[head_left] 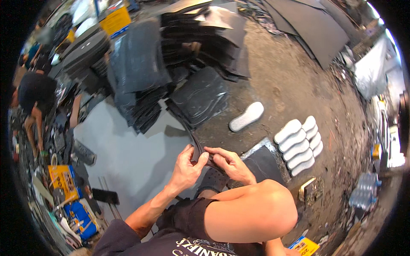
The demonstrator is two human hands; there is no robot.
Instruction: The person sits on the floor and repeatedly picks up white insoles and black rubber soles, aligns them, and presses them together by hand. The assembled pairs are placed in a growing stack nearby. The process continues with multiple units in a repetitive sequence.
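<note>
Grey concrete floor [128, 153] is spread under and left of the hands; brown dirt ground [290, 81] is seen beyond and right of them. Tall stacks of black rubber sheets [141, 72] are piled ahead of the hands, probably kept within reach as stock. A row of white foam shoe-sole cutouts [299, 147] is laid out right of the right hand, overlapped neatly as if sorted; one single white sole [247, 116] is left apart, ahead of the hands. A flat black sheet with a shiny edge [262, 162] is set just beside the right hand. A thin black flexible rubber strip [197, 147] is held up between both hands, above a dark perforated shoe [212, 181]; it is curved, dark and narrow, running away toward the stacks. Left hand [186, 166] is closed, thumb and fingers pinched on the strip's near end. Right hand [226, 161] is half curled, fingertips pressed on the same end, likely for steadying.
</note>
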